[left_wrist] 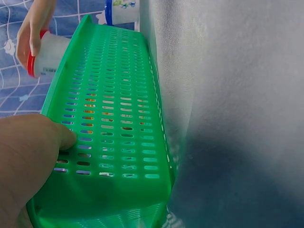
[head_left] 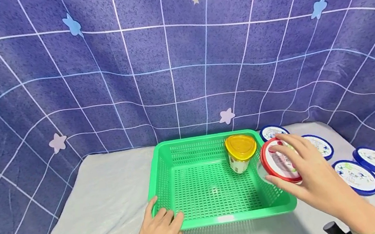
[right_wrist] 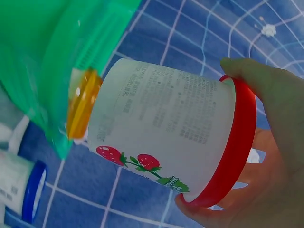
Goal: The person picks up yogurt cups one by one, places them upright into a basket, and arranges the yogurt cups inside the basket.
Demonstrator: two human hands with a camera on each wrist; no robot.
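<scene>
A green plastic basket [head_left: 215, 192] with slotted walls stands on the table. My left hand [head_left: 160, 231] grips its near left corner, fingers over the rim; in the left wrist view the thumb [left_wrist: 65, 137] lies against the outer wall. Over the basket's right side, my right hand [head_left: 311, 179] holds a white tub [right_wrist: 156, 114] by its red lid [head_left: 280, 160]. Printed strawberries and small text show on the tub's side in the right wrist view, where it is tilted. A tub with a yellow lid [head_left: 241, 147] sits inside the basket at the back right.
Several white tubs with blue lids [head_left: 356, 177] stand on the table to the right of the basket. A grey-white cloth [head_left: 113, 198] covers the table. Behind hangs a blue curtain [head_left: 186, 81] with a grid and stars. A black object [head_left: 334, 229] shows near the right wrist.
</scene>
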